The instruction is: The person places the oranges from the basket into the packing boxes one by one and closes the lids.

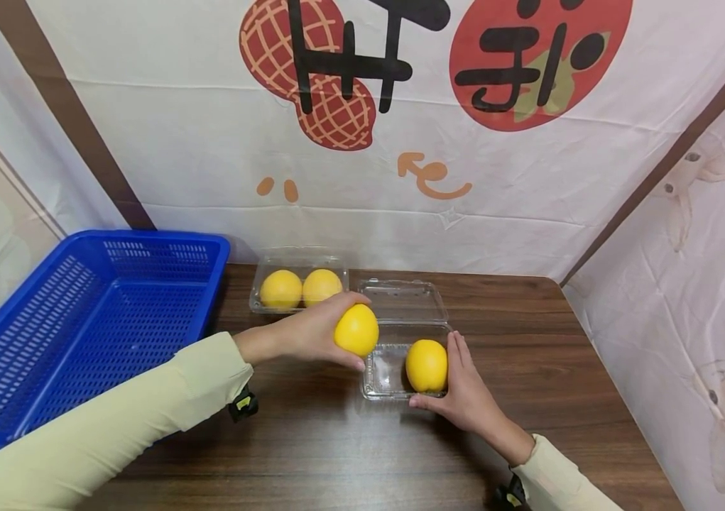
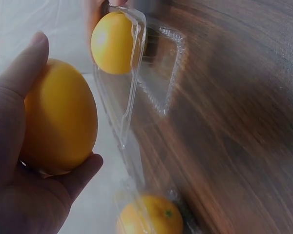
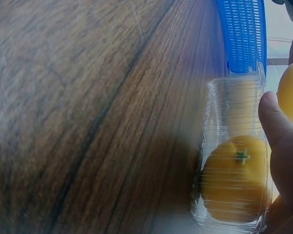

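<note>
My left hand [image 1: 317, 330] grips a yellow orange [image 1: 357, 331] just above the left side of an open clear plastic clamshell box [image 1: 388, 383]. In the left wrist view the held orange [image 2: 61, 117] sits between thumb and fingers. A second orange [image 1: 427, 365] lies in the right half of that box, its green stem end showing in the right wrist view. My right hand [image 1: 467, 387] holds the box at its right end, fingers along the side and thumb [image 3: 273, 114] at the front rim. The box's lid [image 1: 403, 301] lies folded back toward the wall.
Another clear box [image 1: 260, 301] with two oranges [image 1: 282, 289] stands at the back, left of the open lid. A large blue plastic basket [image 1: 113, 333] takes up the left side. Behind the wooden table [image 1: 311, 454] hangs a printed white cloth [image 1: 196, 156].
</note>
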